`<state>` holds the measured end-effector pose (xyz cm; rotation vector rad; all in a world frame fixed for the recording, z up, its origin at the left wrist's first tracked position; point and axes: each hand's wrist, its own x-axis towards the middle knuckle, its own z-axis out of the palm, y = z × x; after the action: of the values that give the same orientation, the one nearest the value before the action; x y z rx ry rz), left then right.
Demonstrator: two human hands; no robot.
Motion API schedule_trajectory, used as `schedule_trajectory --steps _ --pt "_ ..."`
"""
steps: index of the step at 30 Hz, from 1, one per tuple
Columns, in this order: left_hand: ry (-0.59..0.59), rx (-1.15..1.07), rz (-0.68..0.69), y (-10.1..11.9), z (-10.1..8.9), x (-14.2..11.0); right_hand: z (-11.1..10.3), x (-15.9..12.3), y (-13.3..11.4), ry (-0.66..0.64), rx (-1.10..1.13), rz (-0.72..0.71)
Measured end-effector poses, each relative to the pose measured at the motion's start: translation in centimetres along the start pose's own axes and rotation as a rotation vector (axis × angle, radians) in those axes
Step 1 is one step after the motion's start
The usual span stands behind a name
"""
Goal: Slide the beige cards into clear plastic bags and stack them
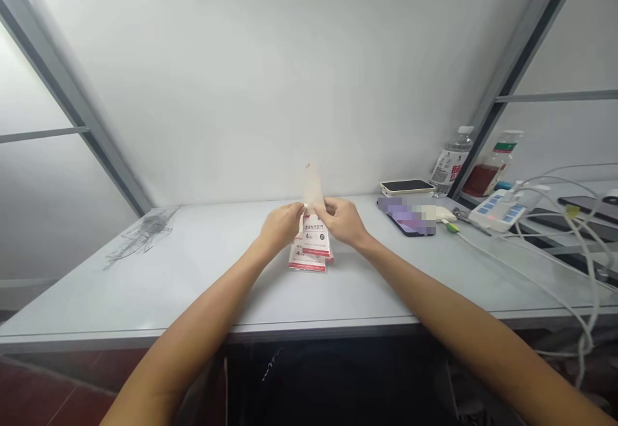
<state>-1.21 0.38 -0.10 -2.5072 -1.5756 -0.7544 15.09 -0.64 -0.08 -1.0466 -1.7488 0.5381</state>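
Observation:
Between my two hands, a ruler set packet (317, 236) with a white and red printed front stands over the desk, its translucent upper part rising above my fingers. My left hand (284, 223) is closed, its thumb and fingers pinching the packet's left edge. From the other side, my right hand (345, 221) grips the packet with the thumb across its front. Beneath and slightly left, another white and red packet (308, 262) lies on the desk, partly covered by the held one. How many packets are under it I cannot tell.
To the right are a phone (408, 186), a second phone (410, 221) with a blurred screen, a power strip (495, 210) and loose white cables (526, 271). Bottles (451, 162) stand by the frame post. Dark scribbles (149, 230) mark the desk's left side.

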Motion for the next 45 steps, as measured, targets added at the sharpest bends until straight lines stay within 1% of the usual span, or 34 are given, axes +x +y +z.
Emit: schedule_trajectory --steps 4,8,11,14,17,20,22,24,25,26,28,29,31,32,33,34,35,36,37,38,41,43,45 --pt "-0.007 0.051 0.008 0.1 -0.2 0.0 0.1 0.0 0.2 0.000 0.024 -0.014" --pt "-0.015 0.085 -0.092 0.8 -0.6 -0.2 0.4 -0.2 0.2 0.006 0.034 -0.050" --pt "0.010 0.102 -0.166 1.4 -0.8 -0.2 0.7 -0.3 0.2 0.031 0.020 -0.089" --pt "0.025 0.077 -0.200 1.7 -0.8 -0.1 0.9 -0.2 0.3 0.067 -0.035 -0.117" --pt "0.035 0.044 -0.203 1.7 -0.6 0.2 0.9 -0.4 0.4 0.085 -0.096 -0.158" --pt "0.048 0.030 -0.271 0.5 -0.7 0.7 1.0 -0.8 0.0 0.120 -0.141 -0.239" --pt "-0.017 -0.029 -0.387 -1.1 -1.0 1.0 1.0 -1.2 -0.5 0.147 -0.153 -0.275" --pt "-0.109 -0.180 -0.466 -2.7 -1.3 1.2 1.0 -1.5 -0.9 0.152 -0.138 -0.269" --pt "-0.083 -0.225 -0.505 -3.3 -1.4 1.2 1.0 -1.5 -1.0 0.149 -0.123 -0.255" --pt "-0.032 -0.270 -0.506 -3.7 -1.5 1.3 1.0 -1.4 -1.0 0.149 -0.109 -0.236" --pt "0.133 -0.349 -0.445 -3.7 -1.5 1.2 0.8 -1.1 -0.7 0.160 -0.086 -0.192" --pt "0.227 -0.384 -0.381 -3.3 -1.5 1.2 0.7 -0.9 -0.5 0.172 -0.077 -0.165" --pt "0.398 -0.425 -0.213 -2.1 -1.2 0.9 0.5 -0.5 -0.2 0.194 -0.056 -0.103" --pt "0.455 -0.419 -0.115 -1.5 -1.1 0.8 0.4 -0.3 0.0 0.198 -0.042 -0.073" --pt "0.484 -0.393 -0.015 -0.9 -0.9 0.6 0.3 -0.2 0.0 0.197 -0.026 -0.048" --pt "0.486 -0.354 0.067 -0.4 -0.7 0.5 0.2 -0.2 0.1 0.192 -0.009 -0.029" --pt "0.473 -0.315 0.118 0.0 -0.5 0.3 0.2 -0.1 0.1 0.183 0.008 -0.019" --pt "0.452 -0.285 0.130 0.2 -0.4 0.2 0.2 -0.1 0.0 0.175 0.026 -0.015" --pt "0.431 -0.271 0.102 0.3 -0.2 0.2 0.2 -0.1 0.0 0.165 0.047 -0.011" --pt "0.410 -0.276 0.046 0.2 -0.1 0.2 0.3 -0.1 0.0 0.156 0.071 -0.006" --pt "0.306 -0.380 -0.136 -0.4 0.1 0.5 0.3 0.0 0.1 0.129 0.144 0.023" --pt "0.217 -0.501 -0.172 -0.8 0.0 0.7 0.3 0.1 0.2 0.117 0.184 0.041" --pt "0.161 -0.630 -0.168 -0.9 -0.2 0.9 0.2 0.2 0.3 0.103 0.219 0.060"
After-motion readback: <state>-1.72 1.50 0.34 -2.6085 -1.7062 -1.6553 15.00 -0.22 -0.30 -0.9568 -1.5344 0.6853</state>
